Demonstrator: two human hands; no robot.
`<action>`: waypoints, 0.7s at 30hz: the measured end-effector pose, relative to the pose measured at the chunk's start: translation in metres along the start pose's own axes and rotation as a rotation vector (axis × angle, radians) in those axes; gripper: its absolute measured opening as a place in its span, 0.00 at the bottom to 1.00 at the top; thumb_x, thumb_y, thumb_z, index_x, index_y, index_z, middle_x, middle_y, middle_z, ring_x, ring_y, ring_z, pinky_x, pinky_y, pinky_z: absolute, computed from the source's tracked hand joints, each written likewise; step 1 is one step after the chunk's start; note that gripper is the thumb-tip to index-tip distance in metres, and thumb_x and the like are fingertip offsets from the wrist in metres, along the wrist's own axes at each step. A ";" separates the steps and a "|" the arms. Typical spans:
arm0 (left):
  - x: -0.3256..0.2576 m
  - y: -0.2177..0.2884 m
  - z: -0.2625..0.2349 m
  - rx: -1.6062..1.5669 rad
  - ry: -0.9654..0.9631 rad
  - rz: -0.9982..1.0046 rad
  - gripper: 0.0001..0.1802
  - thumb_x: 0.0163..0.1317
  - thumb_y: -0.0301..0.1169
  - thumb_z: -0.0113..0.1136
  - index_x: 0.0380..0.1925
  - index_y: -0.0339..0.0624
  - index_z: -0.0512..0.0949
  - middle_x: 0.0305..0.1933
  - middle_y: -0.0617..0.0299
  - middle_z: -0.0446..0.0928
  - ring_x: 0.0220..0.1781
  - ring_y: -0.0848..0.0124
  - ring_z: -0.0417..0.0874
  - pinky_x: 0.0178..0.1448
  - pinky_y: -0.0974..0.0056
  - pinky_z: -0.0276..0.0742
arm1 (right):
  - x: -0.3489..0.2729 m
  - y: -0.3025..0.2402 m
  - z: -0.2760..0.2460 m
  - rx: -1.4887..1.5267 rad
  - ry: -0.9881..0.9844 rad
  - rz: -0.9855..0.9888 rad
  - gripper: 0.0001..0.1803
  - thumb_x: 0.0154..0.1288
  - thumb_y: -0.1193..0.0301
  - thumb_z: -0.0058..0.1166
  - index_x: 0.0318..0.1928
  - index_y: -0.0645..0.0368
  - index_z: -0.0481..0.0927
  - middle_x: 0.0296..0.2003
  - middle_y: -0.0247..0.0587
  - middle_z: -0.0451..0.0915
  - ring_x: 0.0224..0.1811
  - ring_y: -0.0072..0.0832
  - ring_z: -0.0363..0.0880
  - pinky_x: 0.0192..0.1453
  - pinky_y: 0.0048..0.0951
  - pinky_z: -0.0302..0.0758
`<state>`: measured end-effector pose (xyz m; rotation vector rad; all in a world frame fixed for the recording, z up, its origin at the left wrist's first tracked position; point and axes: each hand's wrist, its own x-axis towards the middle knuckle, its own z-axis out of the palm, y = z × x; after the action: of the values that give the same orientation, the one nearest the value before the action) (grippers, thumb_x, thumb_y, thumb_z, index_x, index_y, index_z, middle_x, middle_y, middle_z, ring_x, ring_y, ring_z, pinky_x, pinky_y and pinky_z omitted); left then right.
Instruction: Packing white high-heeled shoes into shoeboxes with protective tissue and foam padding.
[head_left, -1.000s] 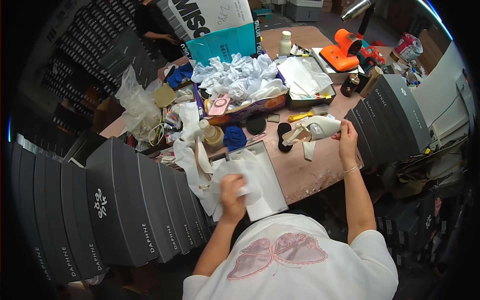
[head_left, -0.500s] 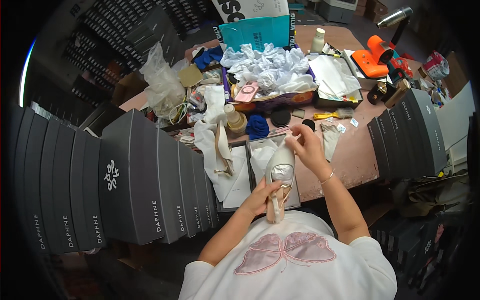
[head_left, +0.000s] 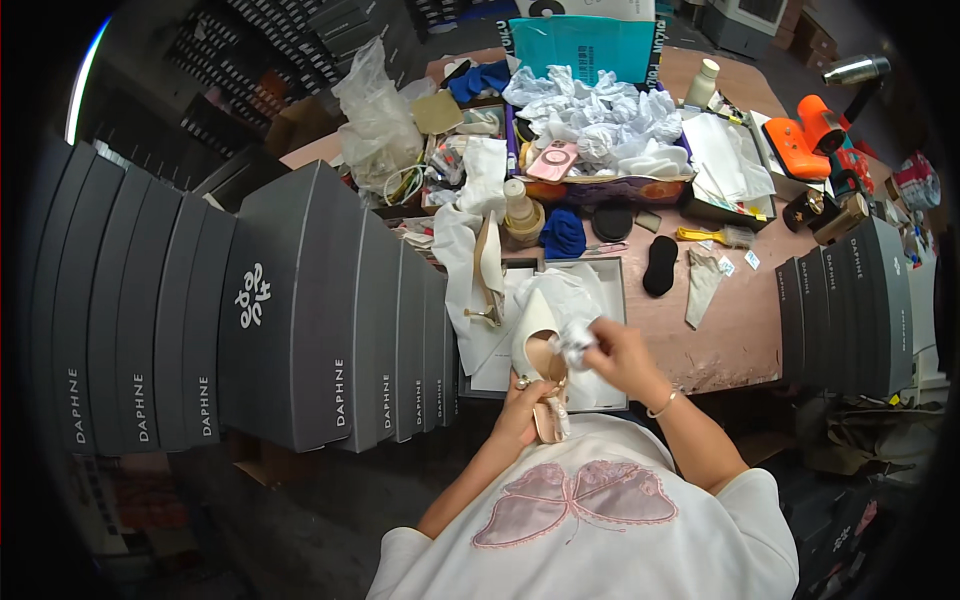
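The right hand [head_left: 618, 352] had its fingers pinched around a small wad of white tissue paper [head_left: 575, 343], held just above the opening of a cream pointed shoe [head_left: 540, 345], near the lower middle of the frame. The wad sat at the mouth of the shoe, a position that would suit stuffing the toe so it keeps its shape. The left hand [head_left: 520, 405] was curled around the heel end of the shoe, gripping it from below and steadying it with the toe pointed away from the body. Beneath both lay an open shoebox [head_left: 612, 275] lined with white paper, so the shoe hovered right over it. A second cream shoe [head_left: 489, 270] rested on its side just left of the box. Grey shoeboxes [head_left: 300, 310] stood stacked at the left of the frame, and a heap of crumpled white paper [head_left: 600, 125] sat at the upper middle, within arm's reach.
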<state>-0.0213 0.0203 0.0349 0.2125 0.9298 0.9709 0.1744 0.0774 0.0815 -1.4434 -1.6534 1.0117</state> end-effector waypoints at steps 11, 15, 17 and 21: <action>-0.017 -0.004 0.027 -0.089 -0.198 -0.008 0.37 0.66 0.63 0.36 0.65 0.50 0.57 0.60 0.61 0.66 0.59 0.67 0.70 0.61 0.58 0.69 | 0.013 0.005 0.063 -0.230 -0.500 -0.162 0.30 0.71 0.48 0.34 0.53 0.64 0.68 0.44 0.54 0.72 0.54 0.52 0.67 0.66 0.69 0.45; -0.020 0.009 0.030 0.013 -0.104 0.028 0.43 0.63 0.68 0.30 0.65 0.45 0.57 0.63 0.58 0.66 0.59 0.62 0.71 0.61 0.55 0.68 | 0.020 0.026 0.103 -0.177 -0.480 -0.120 0.33 0.70 0.45 0.32 0.48 0.67 0.70 0.44 0.56 0.72 0.53 0.51 0.68 0.65 0.59 0.53; -0.017 0.022 0.037 -0.007 -0.101 0.008 0.44 0.63 0.68 0.31 0.66 0.45 0.56 0.65 0.57 0.65 0.62 0.61 0.70 0.64 0.53 0.66 | 0.028 0.026 0.090 -0.141 -0.544 -0.086 0.33 0.70 0.45 0.33 0.45 0.66 0.71 0.45 0.56 0.72 0.53 0.51 0.68 0.63 0.54 0.56; 0.046 0.063 0.013 0.096 -0.073 -0.067 0.27 0.69 0.55 0.41 0.61 0.55 0.59 0.53 0.53 0.71 0.52 0.60 0.77 0.51 0.53 0.78 | 0.002 -0.024 0.060 -0.128 -0.575 -0.168 0.34 0.70 0.45 0.33 0.47 0.69 0.73 0.46 0.59 0.73 0.56 0.51 0.67 0.61 0.51 0.57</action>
<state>-0.0391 0.0955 0.0503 0.2944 0.9115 0.8521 0.1107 0.0714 0.0762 -1.1218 -2.2389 1.3231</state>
